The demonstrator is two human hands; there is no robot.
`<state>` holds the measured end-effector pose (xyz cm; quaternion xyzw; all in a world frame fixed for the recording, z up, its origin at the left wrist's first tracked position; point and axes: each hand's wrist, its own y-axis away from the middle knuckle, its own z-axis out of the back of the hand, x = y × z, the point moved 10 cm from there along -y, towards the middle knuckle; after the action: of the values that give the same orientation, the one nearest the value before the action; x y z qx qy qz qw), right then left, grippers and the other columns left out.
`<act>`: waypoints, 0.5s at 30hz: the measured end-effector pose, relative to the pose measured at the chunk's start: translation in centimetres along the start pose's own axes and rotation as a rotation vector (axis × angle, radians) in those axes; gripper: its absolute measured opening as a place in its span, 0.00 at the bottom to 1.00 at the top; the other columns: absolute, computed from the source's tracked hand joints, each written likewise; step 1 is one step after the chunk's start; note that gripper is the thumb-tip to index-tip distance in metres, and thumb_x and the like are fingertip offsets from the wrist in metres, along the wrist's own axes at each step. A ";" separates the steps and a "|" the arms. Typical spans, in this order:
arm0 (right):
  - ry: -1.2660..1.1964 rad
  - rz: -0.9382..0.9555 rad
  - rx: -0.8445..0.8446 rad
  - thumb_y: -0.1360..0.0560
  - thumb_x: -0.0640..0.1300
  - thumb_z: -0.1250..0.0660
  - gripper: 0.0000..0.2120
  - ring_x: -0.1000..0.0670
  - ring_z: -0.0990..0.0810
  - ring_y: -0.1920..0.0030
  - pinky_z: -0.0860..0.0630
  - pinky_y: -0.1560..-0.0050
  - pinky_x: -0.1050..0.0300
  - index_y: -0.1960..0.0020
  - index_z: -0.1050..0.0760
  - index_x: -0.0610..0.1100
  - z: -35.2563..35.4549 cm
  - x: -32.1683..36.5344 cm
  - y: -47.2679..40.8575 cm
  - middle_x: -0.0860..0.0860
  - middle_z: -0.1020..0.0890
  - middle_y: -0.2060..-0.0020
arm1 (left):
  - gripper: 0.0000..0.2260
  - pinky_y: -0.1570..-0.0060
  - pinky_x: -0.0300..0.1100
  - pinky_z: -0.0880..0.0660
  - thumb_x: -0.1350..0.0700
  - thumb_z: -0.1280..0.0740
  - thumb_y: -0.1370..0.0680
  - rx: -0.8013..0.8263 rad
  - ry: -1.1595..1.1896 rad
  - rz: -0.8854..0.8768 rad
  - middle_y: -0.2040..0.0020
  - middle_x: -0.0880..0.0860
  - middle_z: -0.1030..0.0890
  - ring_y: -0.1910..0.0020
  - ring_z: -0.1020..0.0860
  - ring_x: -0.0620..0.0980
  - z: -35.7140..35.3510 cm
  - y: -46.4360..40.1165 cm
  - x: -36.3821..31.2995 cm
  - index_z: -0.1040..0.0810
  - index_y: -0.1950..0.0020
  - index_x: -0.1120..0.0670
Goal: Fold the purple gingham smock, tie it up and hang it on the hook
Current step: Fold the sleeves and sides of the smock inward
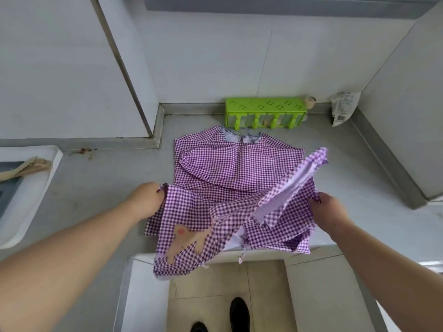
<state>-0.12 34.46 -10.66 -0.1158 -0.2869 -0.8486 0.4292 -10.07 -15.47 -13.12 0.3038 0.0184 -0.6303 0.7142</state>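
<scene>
The smock [230, 188] lies on the counter [100, 188], its hem hanging over the edge; left hand [146, 200] and right hand [329, 210] pinch its sides; fold the hem evenly toward the collar

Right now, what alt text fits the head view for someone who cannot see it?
A person's left hand and right hand grip the near edges of a purple gingham smock spread on a grey counter, lifting its hem. A green rack stands behind it.
</scene>
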 end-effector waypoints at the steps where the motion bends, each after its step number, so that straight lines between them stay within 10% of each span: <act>1: 0.005 0.015 -0.002 0.18 0.44 0.42 0.15 0.43 0.18 0.55 0.19 0.52 0.49 0.38 0.20 0.44 -0.2 0.4 0.0 0.44 0.15 0.50 | 0.15 0.59 0.47 0.30 0.52 0.41 0.13 -0.003 -0.032 -0.041 0.51 0.60 0.16 0.54 0.19 0.57 0.0 0.0 -0.1 0.20 0.51 0.57; 9: -0.119 0.000 0.021 0.24 0.34 0.43 0.25 0.46 0.20 0.57 0.24 0.64 0.55 0.28 0.29 0.44 -2.2 2.8 0.7 0.45 0.18 0.50 | 0.13 0.41 0.51 0.22 0.51 0.32 0.20 0.285 -0.192 -0.368 0.41 0.45 0.25 0.45 0.23 0.46 -2.4 1.8 -2.8 0.29 0.41 0.35; 15: -0.086 -0.048 0.207 0.23 0.55 0.29 0.25 0.40 0.19 0.40 0.23 0.40 0.47 0.29 0.24 0.46 -4.6 3.4 1.0 0.44 0.19 0.36 | 0.14 0.49 0.48 0.20 0.37 0.33 0.28 0.331 -0.463 -0.455 0.51 0.40 0.22 0.53 0.22 0.43 -2.7 2.3 -4.4 0.23 0.44 0.39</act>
<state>-1.18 29.09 -12.47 -0.1002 -0.3940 -0.8187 0.4055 -7.86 -10.27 -12.59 0.2528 -0.1790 -0.8197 0.4819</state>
